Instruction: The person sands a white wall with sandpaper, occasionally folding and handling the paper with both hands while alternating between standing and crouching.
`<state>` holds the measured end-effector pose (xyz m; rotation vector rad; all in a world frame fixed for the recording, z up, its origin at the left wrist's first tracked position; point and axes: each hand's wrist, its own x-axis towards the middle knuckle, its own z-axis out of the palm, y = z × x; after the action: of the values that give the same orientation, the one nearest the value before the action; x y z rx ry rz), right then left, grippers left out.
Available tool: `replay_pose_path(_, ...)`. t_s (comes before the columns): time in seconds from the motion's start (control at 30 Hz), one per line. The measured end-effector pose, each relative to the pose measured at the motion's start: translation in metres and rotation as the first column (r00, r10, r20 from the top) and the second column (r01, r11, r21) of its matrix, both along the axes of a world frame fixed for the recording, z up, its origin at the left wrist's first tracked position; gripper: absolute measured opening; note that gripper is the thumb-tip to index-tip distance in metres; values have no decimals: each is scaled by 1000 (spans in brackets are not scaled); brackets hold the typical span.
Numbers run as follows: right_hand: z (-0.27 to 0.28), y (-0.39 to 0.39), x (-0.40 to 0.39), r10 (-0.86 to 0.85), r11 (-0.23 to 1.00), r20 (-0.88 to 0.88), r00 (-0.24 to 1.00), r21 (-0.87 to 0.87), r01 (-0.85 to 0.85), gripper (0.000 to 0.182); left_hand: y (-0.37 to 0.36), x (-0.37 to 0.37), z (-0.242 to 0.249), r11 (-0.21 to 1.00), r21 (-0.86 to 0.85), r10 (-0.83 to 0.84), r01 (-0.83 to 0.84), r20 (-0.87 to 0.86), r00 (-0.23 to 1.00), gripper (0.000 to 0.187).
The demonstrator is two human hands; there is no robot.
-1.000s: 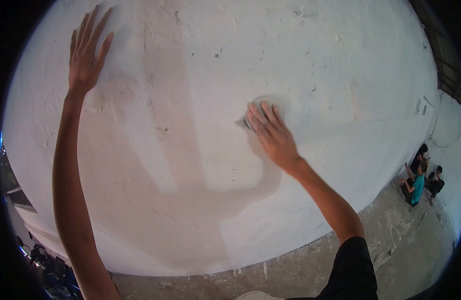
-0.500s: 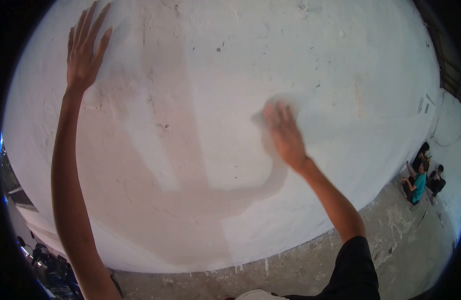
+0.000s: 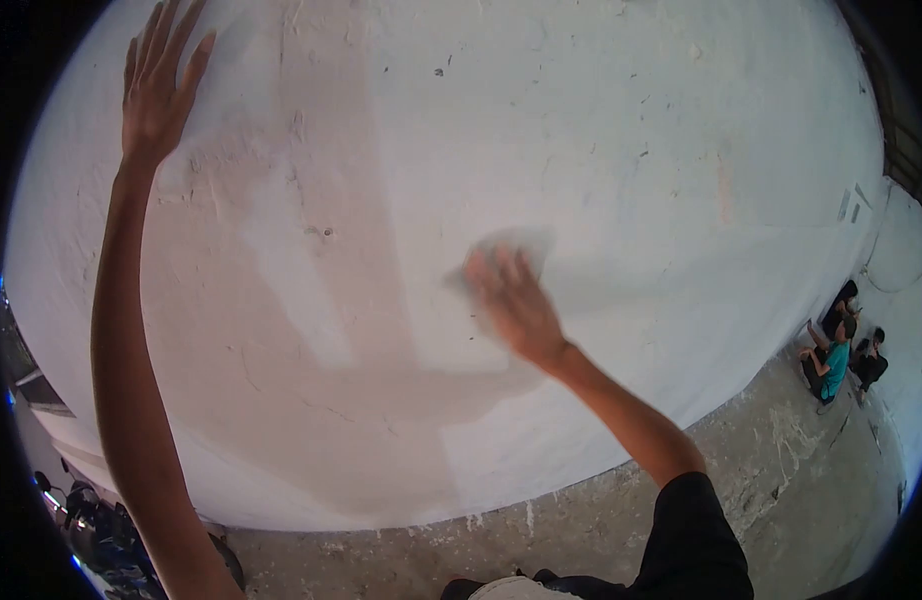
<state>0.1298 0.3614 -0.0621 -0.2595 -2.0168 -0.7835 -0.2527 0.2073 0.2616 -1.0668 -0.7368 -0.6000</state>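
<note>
A white-painted wall (image 3: 591, 330) fills most of the view, with small dark chips, rough patches and fine cracks. High on its left side, my left hand (image 3: 156, 100) lies flat, fingers spread and nothing in it. Near the middle of the wall, my right hand (image 3: 511, 295) is blurred by motion. Its fingers press a thin grey sheet (image 3: 529, 240) against the surface; grey edges stick out past the fingers, but blur and the hand hide what kind of sheet it is.
Along the wall's foot runs a stained concrete floor (image 3: 621, 500). Several people (image 3: 833, 365) sit or crouch by the wall at far right. Parked at lower left is a dark motorbike (image 3: 106, 530). Wide shadows fall across the wall's left half.
My right hand has moved left and down across the wall with the grey sheet under it. My left hand stays flat on the wall; the view has shifted slightly.
</note>
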Motion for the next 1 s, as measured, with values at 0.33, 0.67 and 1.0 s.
replay_pose_path(0.33,3,28,48,79,984,-124,989,-150,-98,59,8,-19,6,996,68,58,-54,-49,997,57)
replay_pose_path(0.67,33,-18,101,-158,306,-862,482,-507,-806,30,11,-14,7,995,93,24,-18,-57,998,60)
replay_pose_path(1.0,36,-28,128,-236,-295,-972,-14,85,-952,37,10,-19,10,996,87,40,-32,-97,994,60)
